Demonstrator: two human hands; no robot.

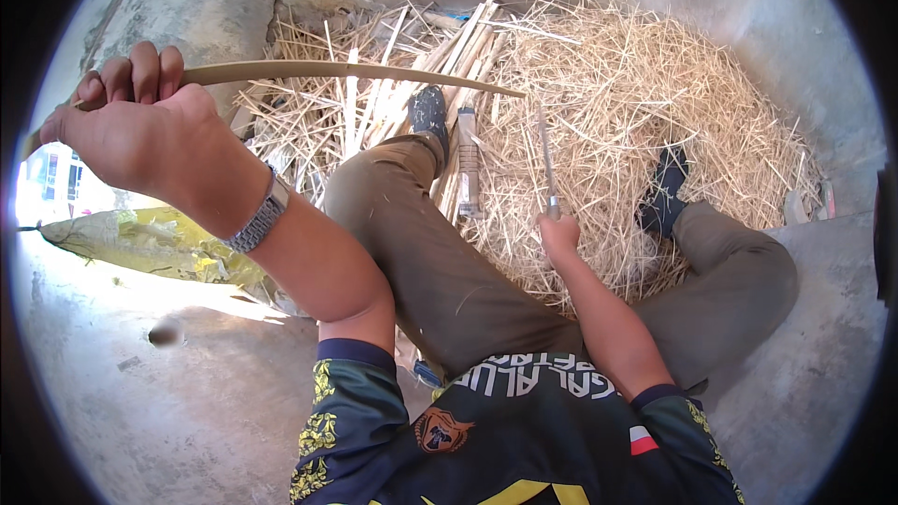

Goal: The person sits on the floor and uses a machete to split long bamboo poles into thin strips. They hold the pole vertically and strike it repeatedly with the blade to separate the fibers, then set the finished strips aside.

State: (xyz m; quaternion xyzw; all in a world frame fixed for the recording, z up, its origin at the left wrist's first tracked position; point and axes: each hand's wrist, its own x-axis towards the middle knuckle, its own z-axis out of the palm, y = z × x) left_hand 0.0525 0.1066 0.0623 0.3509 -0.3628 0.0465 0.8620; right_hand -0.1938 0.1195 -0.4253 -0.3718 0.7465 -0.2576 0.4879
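One left hand [140, 122], yours, is clenched around one long, pale strip [309, 69], whose free tip reaches rightward. Below the hand lies one yellow sack [159, 243]. One bundle of split sticks [472, 42] lies beyond your left foot [428, 117]. One knife [546, 164], near the tip, points away, handle grasped in your right hand [561, 236]. One heap of straw-coloured shavings [645, 103] spreads rightward.

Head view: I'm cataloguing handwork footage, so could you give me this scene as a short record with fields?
Left hand: closed around a long tan strip
Right hand: gripping a knife by its handle, blade pointing away from the person
Strip: slightly curved, free end near the blade's tip in the picture
Left wrist: metal-banded watch
Ahead: loose pile of straw-coloured shavings, pale strips beside it
Left side: yellowish sack
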